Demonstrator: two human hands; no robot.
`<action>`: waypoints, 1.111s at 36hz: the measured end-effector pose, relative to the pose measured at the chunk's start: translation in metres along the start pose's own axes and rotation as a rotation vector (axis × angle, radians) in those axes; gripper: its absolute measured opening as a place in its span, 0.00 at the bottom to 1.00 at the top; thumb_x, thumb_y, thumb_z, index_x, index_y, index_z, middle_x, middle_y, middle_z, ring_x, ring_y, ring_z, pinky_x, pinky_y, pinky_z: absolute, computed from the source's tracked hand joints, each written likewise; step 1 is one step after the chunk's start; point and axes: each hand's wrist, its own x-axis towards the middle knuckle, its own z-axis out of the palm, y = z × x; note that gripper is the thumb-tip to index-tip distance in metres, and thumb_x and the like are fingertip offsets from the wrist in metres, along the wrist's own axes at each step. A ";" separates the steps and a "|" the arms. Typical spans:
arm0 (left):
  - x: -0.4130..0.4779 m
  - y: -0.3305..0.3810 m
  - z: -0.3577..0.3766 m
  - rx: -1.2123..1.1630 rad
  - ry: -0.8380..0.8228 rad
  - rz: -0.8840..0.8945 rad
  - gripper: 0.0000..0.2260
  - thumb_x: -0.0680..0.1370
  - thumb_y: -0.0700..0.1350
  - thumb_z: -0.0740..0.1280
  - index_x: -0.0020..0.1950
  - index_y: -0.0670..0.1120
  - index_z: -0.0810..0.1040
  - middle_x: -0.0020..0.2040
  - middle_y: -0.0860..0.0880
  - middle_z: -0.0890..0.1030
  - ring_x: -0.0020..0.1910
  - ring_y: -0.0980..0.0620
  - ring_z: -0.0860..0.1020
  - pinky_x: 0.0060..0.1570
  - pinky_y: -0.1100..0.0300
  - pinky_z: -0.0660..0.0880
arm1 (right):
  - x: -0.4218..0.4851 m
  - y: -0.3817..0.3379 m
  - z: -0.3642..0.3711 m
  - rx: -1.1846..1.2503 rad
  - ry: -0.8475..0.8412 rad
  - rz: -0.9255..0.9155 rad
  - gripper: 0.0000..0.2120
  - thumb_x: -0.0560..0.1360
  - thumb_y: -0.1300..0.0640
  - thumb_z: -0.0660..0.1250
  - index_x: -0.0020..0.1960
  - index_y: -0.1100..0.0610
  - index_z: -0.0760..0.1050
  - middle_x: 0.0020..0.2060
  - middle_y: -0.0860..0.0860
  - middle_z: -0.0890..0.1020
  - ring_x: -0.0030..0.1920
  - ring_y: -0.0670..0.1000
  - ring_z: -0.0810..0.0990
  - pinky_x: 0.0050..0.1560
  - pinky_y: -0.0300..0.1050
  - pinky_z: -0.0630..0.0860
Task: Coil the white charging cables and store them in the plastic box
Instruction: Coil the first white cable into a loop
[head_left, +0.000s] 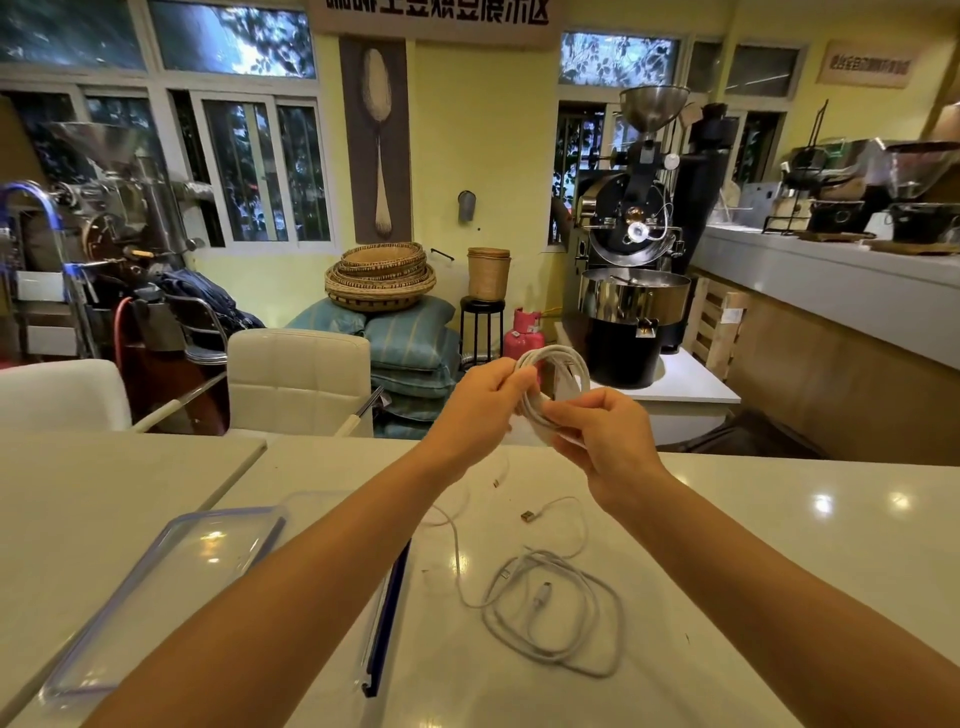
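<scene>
A coiled white charging cable (556, 371) is held up above the far edge of the table, between both hands. My left hand (480, 402) grips its left side. My right hand (605, 428) pinches its lower right part. On the table below lie loose white cables (558, 610) in rough loops, with a USB plug (528, 515) pointing left. A clear plastic box (387, 608) with a dark blue rim sits under my left forearm, mostly hidden. Its transparent lid (171, 587) lies flat to the left.
The white table (779, 545) reaches to the right and meets a second tabletop (104, 493) on the left. Beyond its far edge stand white chairs (298, 376), stacked cushions with baskets, a pink gas cylinder (523, 332) and a black coffee roaster (631, 260).
</scene>
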 end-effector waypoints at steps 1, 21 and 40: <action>-0.001 -0.002 -0.001 -0.017 -0.015 -0.023 0.14 0.80 0.43 0.55 0.36 0.47 0.72 0.34 0.49 0.74 0.34 0.55 0.72 0.35 0.65 0.71 | 0.001 0.001 0.001 0.007 0.001 0.000 0.08 0.69 0.66 0.69 0.42 0.60 0.69 0.43 0.57 0.78 0.43 0.53 0.79 0.41 0.43 0.76; -0.009 -0.016 -0.002 -0.210 0.072 -0.117 0.12 0.78 0.41 0.60 0.37 0.45 0.78 0.37 0.45 0.81 0.38 0.49 0.81 0.43 0.60 0.80 | 0.010 0.013 0.004 -0.059 -0.234 0.146 0.15 0.76 0.60 0.62 0.62 0.62 0.69 0.50 0.56 0.80 0.46 0.52 0.79 0.39 0.44 0.74; -0.005 -0.023 -0.005 -0.137 0.085 -0.150 0.10 0.79 0.42 0.58 0.38 0.46 0.72 0.35 0.49 0.76 0.35 0.55 0.75 0.37 0.65 0.75 | 0.011 0.014 0.005 0.041 -0.226 0.207 0.06 0.75 0.65 0.62 0.40 0.61 0.74 0.35 0.55 0.77 0.38 0.50 0.74 0.43 0.42 0.72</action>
